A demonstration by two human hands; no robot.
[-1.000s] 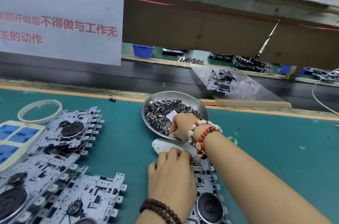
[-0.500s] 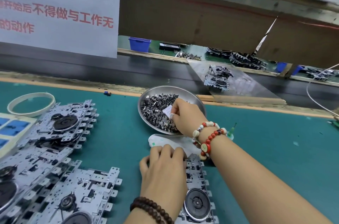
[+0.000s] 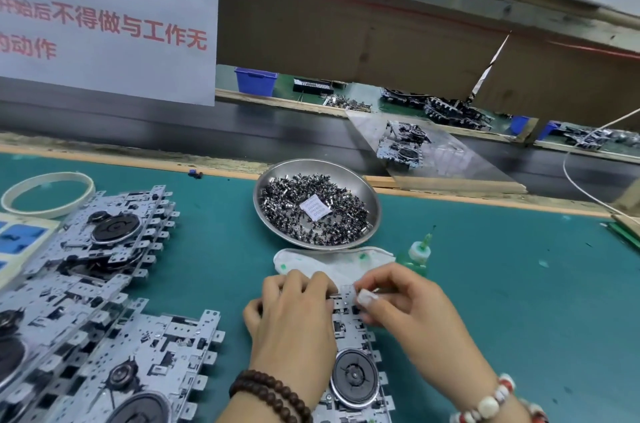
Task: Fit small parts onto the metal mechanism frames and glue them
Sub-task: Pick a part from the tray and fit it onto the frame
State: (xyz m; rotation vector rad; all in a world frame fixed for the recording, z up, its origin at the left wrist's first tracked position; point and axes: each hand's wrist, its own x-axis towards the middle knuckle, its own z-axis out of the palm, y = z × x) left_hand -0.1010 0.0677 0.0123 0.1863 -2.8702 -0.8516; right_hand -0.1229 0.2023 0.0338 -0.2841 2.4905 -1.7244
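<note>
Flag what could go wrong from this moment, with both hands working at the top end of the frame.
1. The right hand pinches at the far end of the metal frame; whatever it holds is too small to see, so it could slip or seat crooked.
2. The green glue bottle stands upright just beyond that hand; a reach towards the bowl of small parts might knock it over.
3. The left hand hides part of the frame, so misalignment there could go unnoticed.

Left hand (image 3: 294, 315) pressed flat on metal frame (image 3: 353, 377), right hand (image 3: 408, 308) pinching at its top edge (part too small to tell), steel bowl (image 3: 277, 180) of small parts (image 3: 332, 211) beyond, green glue bottle (image 3: 415, 258) beside.
</note>
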